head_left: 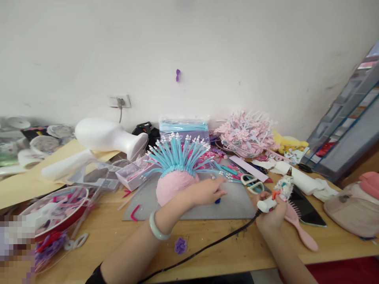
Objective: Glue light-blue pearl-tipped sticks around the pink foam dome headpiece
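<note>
My right hand point(271, 215) is wrapped round a white hot glue gun point(267, 204) with an orange trigger; its glue-crusted nozzle points up. A black cord point(216, 239) trails from it to the lower left. My left hand point(207, 192), a pale bangle on its wrist, reaches over the grey mat point(237, 205) with its fingers partly stretched and apart, and I see nothing held. A small dark blue piece point(217, 200) lies just under its fingers. Behind the forearm stands a pink yarn-covered ball point(174, 186) with a fan of blue pipe-cleaner stems point(174, 157) tipped with white beads.
A pink hairbrush point(299, 230) and scissors point(252, 184) lie at the right. A white foam head point(106, 136) rests at the back left, a pink flower headpiece point(245, 134) at the back right. A red-sided basin point(63, 221) sits left, a purple flower point(180, 245) in front.
</note>
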A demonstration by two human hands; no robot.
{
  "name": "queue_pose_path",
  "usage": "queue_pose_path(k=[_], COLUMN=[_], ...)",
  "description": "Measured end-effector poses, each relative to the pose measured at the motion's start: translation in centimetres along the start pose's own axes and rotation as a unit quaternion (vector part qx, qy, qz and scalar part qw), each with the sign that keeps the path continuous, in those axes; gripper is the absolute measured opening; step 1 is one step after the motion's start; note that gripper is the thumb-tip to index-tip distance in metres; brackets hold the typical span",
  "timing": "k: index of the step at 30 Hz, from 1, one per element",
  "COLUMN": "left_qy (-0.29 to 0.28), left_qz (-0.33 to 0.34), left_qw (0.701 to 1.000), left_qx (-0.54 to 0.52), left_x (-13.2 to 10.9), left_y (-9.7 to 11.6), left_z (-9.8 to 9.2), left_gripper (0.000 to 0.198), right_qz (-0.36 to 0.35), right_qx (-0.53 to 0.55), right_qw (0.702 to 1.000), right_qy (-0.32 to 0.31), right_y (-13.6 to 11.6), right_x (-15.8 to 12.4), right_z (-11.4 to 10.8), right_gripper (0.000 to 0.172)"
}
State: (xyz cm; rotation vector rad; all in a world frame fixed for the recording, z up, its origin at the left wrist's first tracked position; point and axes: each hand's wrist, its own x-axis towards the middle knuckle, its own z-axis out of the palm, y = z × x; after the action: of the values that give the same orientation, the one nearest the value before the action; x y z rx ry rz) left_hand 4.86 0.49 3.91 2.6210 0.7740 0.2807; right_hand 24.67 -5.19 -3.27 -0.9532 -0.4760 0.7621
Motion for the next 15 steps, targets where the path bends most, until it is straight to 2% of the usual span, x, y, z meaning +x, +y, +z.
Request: queue_pose_path(k=[2, 4, 7, 11, 13, 15], left_qy=[-0.046, -0.049, -0.069, -0.004, 0.077, 0.18], left_qz=[0.051, 0.085, 0.063, 0.002, -0.065, -0.129], left_qw=[0.997, 0.993, 0.993, 0.996, 0.992, 0.975], left_qx=[-0.036, -0.06, -0.065, -0.092, -0.07, -0.006], left_x=[-0.6, -2.0, -5.5, -11.8, -15.3, -18.9], left_y=[0.4, 0.8, 0.7, -2.0, -4.5, -7.2], left_z=[0.4, 0.7, 0.8, 0.0, -0.8, -1.9], left_gripper=[0.027, 0.025, 0.023, 0.031, 0.03, 0.033], right_qz=[0.002, -0.003, -0.003, 0.014, 0.013, 0.017], right_qx=[0.006, 0.013, 0.018, 0.016, -0.002, -0.013], right_qw=[1.0, 0.998, 0.997, 0.996, 0.997, 0.997], right_qy=[0.025, 0.055, 0.081, 0.085, 0.079, 0.074], right_y=[-0.1, -0.2, -0.3, -0.5, -0.5, -0.6], right_x=[0.0, 0.1, 0.1, 0.0, -0.1, -0.1], right_z=[0.2, 0.4, 0.7, 0.7, 0.8, 0.8], right_gripper=[0.029, 0.026, 0.023, 0.02, 0.021, 0.022])
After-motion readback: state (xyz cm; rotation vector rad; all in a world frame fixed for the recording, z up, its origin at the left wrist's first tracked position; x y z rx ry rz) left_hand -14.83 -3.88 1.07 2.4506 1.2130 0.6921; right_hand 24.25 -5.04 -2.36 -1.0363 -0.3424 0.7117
